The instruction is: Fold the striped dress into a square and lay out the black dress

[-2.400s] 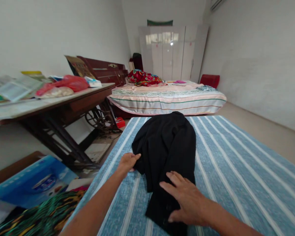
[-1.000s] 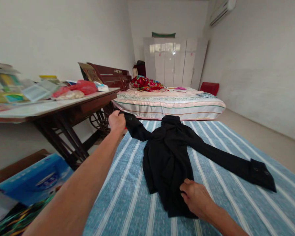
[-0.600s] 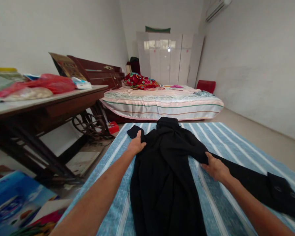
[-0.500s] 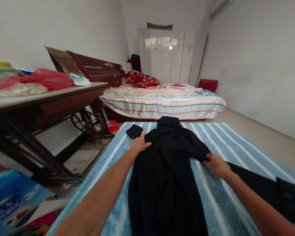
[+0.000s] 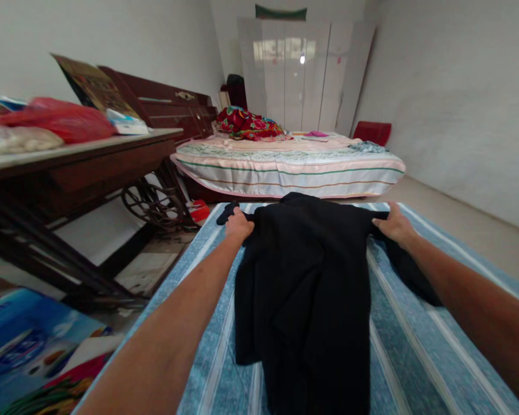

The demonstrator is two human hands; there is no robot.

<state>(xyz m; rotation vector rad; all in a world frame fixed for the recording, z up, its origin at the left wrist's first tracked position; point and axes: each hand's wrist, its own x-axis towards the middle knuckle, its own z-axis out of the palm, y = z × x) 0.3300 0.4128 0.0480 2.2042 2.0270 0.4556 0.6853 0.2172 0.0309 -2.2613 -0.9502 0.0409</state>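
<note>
A black long-sleeved garment (image 5: 311, 288) lies lengthwise on a blue bed sheet with white stripes (image 5: 419, 323). My left hand (image 5: 239, 226) is closed on the garment's left shoulder, where the sleeve begins. My right hand (image 5: 393, 225) grips the right shoulder in the same way. Both arms are stretched forward. The right sleeve trails down under my right forearm. The left sleeve's cuff pokes out just beyond my left hand.
A dark wooden sewing table (image 5: 90, 167) with red bags and papers stands at the left. A second bed (image 5: 289, 164) with a striped cover and a floral bundle lies ahead. White wardrobes (image 5: 303, 75) line the far wall. A blue box (image 5: 26, 340) sits low on the left.
Both hands have slid further up and apart to the garment's shoulders. The right sleeve, which lay spread out to the right, is now drawn in beside the body. The view has tipped forward.
</note>
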